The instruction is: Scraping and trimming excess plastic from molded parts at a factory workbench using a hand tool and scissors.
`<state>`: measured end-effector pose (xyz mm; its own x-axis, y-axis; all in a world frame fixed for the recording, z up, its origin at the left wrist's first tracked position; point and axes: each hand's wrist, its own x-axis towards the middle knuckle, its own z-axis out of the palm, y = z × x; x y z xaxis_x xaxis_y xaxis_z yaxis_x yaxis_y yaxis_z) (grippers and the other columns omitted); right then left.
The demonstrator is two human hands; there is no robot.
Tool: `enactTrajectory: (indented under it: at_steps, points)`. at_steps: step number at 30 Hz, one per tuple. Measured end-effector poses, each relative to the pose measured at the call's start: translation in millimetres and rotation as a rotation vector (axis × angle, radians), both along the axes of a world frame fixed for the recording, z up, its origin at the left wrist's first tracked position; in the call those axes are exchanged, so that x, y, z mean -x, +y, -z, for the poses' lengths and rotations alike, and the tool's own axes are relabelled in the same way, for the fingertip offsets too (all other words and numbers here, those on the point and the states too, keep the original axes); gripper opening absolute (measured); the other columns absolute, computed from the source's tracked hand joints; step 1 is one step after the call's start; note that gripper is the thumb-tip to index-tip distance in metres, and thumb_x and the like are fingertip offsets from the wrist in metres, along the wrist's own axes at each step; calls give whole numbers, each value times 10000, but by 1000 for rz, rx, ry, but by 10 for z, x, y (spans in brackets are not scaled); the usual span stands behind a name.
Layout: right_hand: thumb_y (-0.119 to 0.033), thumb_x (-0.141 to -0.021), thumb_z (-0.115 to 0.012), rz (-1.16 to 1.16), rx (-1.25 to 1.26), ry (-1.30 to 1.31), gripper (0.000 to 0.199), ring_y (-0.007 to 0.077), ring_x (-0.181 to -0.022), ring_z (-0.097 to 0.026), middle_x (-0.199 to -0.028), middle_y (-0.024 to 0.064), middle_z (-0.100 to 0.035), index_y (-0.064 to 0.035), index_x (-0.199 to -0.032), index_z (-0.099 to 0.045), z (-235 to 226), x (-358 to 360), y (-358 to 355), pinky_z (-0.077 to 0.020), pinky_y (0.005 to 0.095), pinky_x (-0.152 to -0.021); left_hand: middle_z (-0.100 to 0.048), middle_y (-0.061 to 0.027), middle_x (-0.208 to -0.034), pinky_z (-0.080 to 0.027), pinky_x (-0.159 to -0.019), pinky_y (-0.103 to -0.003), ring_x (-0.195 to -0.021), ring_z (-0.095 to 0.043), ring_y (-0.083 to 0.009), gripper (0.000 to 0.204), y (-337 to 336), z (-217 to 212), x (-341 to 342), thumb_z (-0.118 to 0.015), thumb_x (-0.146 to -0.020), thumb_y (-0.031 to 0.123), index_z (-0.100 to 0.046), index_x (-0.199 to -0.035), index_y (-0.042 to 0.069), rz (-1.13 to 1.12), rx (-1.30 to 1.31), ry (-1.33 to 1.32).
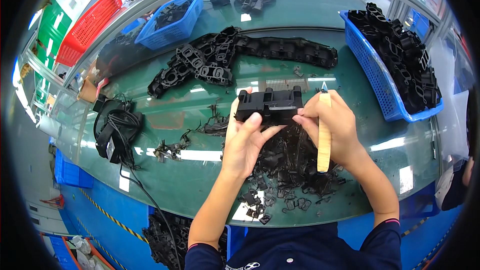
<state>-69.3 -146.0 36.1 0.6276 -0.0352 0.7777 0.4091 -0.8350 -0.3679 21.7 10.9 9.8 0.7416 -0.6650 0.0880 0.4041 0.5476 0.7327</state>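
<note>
While the left hand [243, 137] is closed round the black moulded plastic part [270, 106], thumb laid on its near face and fingers behind its left end, the piece is held clear of the counter above the near middle.

Right hand [334, 129]: closed on a knife with a pale wooden handle [324, 137], blade tip upward beside the part's right end; its fingertips also touch the part's lower right edge.

Part, likely handling: rigid, light, ribbed and lugged, so not slippery; thin flash along the edges looks brittle. Best held by the solid end blocks, away from the edge being trimmed.

Directly under the hands: heap of black plastic trimmings [290, 162], spreading toward the near edge of the green glass-topped counter [200, 170].

Middle of counter: row of similar black parts [235, 55], stacked and overlapping.

Right edge: blue basket [372, 70] filled with more black parts.

Far left corner: second blue basket [175, 27], and a red basket [90, 25] beyond it.

Left edge: black device with coiled cable [116, 130], its lead trailing over the near edge.
</note>
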Motion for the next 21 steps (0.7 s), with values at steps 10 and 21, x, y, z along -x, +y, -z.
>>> enactTrajectory:
  at_steps: [10,21]
  points:
    - [-57,-870,-592,-365,-784,439,96,117,-574,-607,-681,63,-594,7,-831,-532,25,40,157,-484,235,-523,-542,-137,-1117,-505,-836,-317,-1001,-582,-199,693,50,-17,-10,-642,-849,251,-236,-1381,70,-153,-176,-110]
    - [-68,-888,-559,74,-701,95,129,80,-517,-522,-617,42,-558,1,-781,-542,-133,20,-69,-425,211,-485,-562,-152,-1012,-564,-634,-343,-714,-635,-221,500,39,-32,-19,-645,-813,167,-340,-1195,60,-92,-153,-174]
